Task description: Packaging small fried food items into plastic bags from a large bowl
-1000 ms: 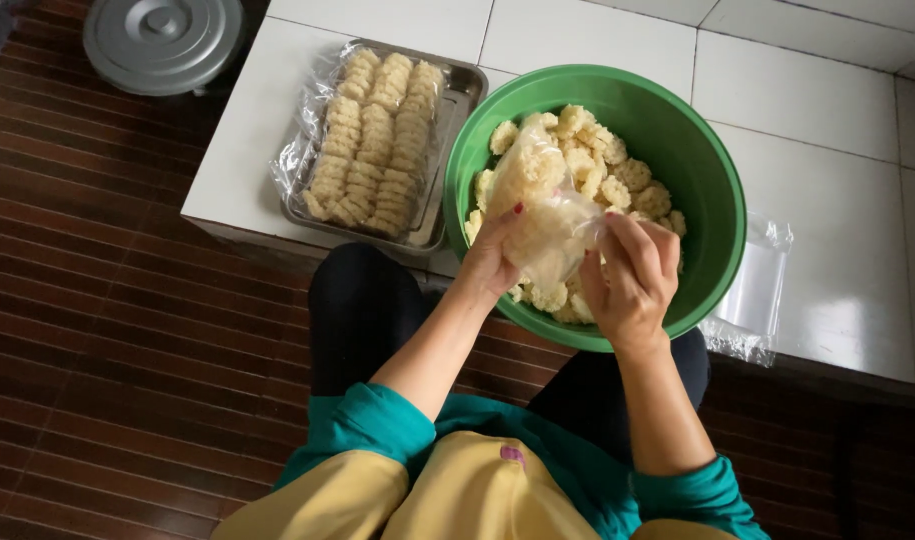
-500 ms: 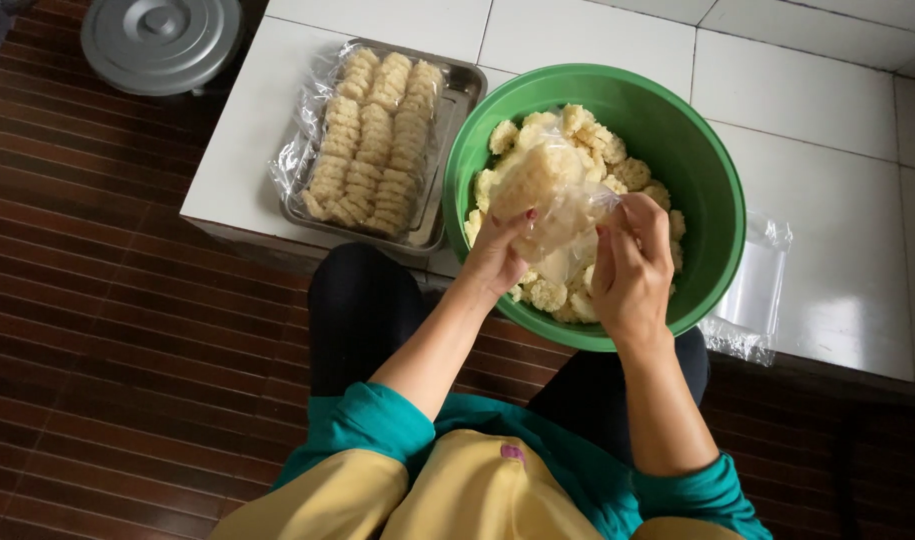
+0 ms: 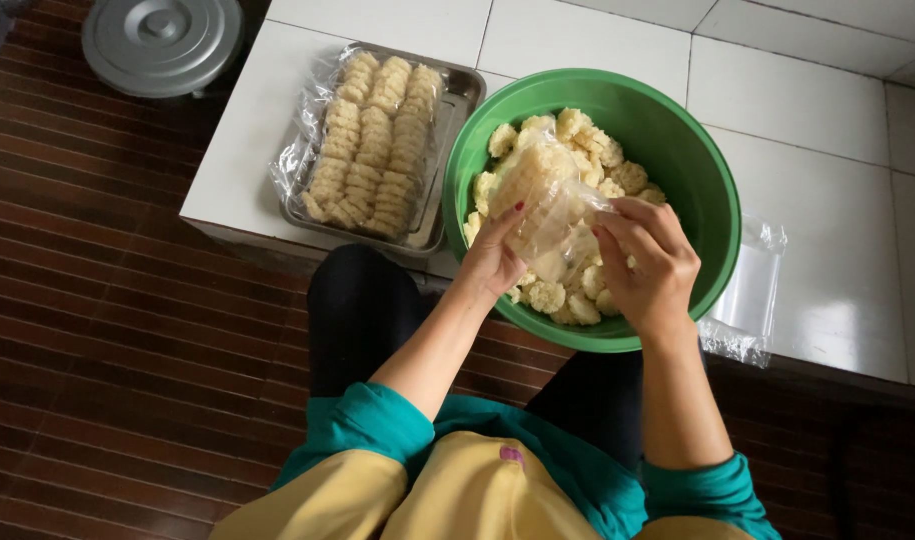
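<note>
A clear plastic bag (image 3: 539,196) partly filled with pale yellow round crackers is held over a large green bowl (image 3: 699,180). My left hand (image 3: 492,258) grips the bag from below at its left side. My right hand (image 3: 652,262) pinches the bag's open end on the right. Loose crackers (image 3: 599,150) of the same kind fill the bowl's bottom under and behind the bag.
A metal tray (image 3: 459,102) left of the bowl holds rows of bagged crackers (image 3: 377,140). A stack of flat clear bags (image 3: 755,290) lies right of the bowl on the white tiled ledge (image 3: 817,100). A round metal lid (image 3: 162,42) rests on the brown floor.
My right hand has shifted slightly right and lower along the bag's open end, its fingers regripping the plastic. The bag has tilted a little; my left hand has stayed in place.
</note>
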